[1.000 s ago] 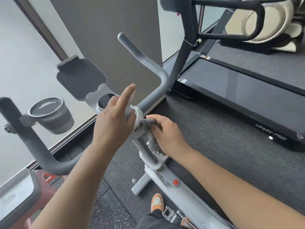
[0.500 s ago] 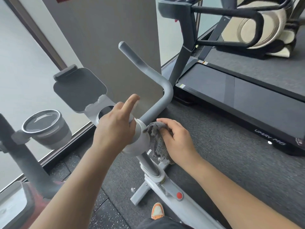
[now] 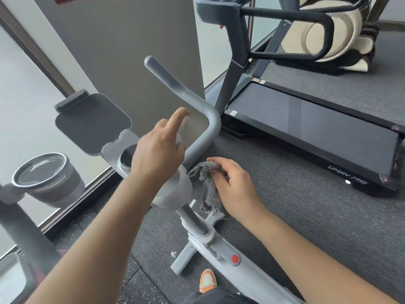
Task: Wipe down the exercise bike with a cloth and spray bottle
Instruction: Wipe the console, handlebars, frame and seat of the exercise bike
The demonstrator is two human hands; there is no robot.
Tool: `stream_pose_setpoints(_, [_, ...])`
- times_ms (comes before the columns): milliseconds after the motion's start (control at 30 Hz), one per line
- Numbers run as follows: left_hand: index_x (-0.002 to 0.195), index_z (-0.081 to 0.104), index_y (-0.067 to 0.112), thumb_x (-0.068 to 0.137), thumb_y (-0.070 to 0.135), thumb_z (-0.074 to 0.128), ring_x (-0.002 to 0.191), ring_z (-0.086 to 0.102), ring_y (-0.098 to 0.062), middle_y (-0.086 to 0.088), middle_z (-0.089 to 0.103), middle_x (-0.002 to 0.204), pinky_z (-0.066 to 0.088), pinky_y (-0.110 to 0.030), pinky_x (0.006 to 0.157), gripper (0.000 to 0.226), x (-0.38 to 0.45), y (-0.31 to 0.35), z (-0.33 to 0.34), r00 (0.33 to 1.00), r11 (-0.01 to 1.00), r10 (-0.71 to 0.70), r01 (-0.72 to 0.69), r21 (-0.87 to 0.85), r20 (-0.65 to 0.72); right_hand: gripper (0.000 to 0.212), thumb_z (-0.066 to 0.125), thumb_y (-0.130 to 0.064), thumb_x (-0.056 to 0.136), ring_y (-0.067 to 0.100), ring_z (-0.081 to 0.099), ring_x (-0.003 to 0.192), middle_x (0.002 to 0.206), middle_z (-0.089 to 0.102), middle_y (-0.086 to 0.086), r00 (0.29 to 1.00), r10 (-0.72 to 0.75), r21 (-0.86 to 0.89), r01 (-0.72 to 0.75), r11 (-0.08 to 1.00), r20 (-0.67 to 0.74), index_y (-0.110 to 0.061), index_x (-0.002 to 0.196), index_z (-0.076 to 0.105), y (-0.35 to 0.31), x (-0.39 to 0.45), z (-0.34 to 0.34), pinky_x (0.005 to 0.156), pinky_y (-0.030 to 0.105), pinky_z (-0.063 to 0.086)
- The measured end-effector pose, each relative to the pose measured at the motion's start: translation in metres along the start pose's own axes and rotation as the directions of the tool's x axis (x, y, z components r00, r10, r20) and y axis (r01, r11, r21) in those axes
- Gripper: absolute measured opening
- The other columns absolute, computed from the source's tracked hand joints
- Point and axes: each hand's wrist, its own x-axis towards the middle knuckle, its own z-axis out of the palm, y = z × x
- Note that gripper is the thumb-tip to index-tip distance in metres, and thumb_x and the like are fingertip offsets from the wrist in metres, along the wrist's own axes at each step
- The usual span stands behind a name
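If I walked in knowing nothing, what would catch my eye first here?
Two bare forearms reach in from below. The right hand presses a crumpled grey terry cloth beside the light grey exercise bike's handlebar post, and the left hand is raised at the curved grey handlebar, forefinger out; what it holds is mostly hidden. A black treadmill fills the right background.

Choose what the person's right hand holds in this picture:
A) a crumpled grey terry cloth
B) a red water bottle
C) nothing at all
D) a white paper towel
A: the right hand grips a crumpled grey terry cloth hanging beside the grey exercise-bike stem.
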Motion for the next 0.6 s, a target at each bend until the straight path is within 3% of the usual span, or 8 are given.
stream_pose_setpoints(200, [0.139, 0.038, 0.034, 0.079, 0.007, 0.053, 0.058, 0.046, -0.032, -0.004, 0.049, 0.084, 0.035, -0.032, 0.053, 0.067, 0.012, 0.003, 0.007, 0.999, 1.000, 0.009, -0.008, 0.022, -0.052, 0.025, 0.052, -0.016, 0.097, -0.003, 0.056, 0.103, 0.112, 0.062, -0.010, 1.000, -0.006, 0.009, 0.006, 1.000, -0.025, -0.023, 0.118, 0.064, -0.002, 0.002, -0.003, 0.089, 0.007, 0.041])
stream_pose_setpoints(367, [0.134, 0.036, 0.036, 0.079, 0.009, 0.051, 0.063, 0.051, -0.034, -0.004, 0.053, 0.088, 0.045, -0.036, 0.054, 0.063, 0.014, 0.002, 0.006, 1.000, 1.000, 0.004, -0.004, 0.016, -0.008, 0.025, 0.051, -0.017, 0.098, -0.006, 0.054, 0.104, 0.113, 0.060, -0.012, 1.000, -0.008, 0.006, 0.008, 1.000, -0.017, -0.024, 0.120, 0.063, -0.006, 0.006, -0.002, 0.086, 0.003, 0.039])
stream_pose_setpoints(600, [0.138, 0.036, 0.037, 0.080, 0.008, 0.053, 0.062, 0.049, -0.032, -0.004, 0.053, 0.089, 0.044, -0.037, 0.056, 0.067, 0.009, -0.008, -0.002, 0.998, 0.999, -0.026, 0.024, -0.025, -0.055, 0.029, 0.052, -0.016, 0.098, 0.001, 0.055, 0.113, 0.120, 0.059, -0.008, 0.987, -0.038, 0.078, 0.051, 0.996, -0.157, -0.016, 0.125, 0.061, -0.013, 0.018, 0.007, 0.098, 0.015, 0.042])
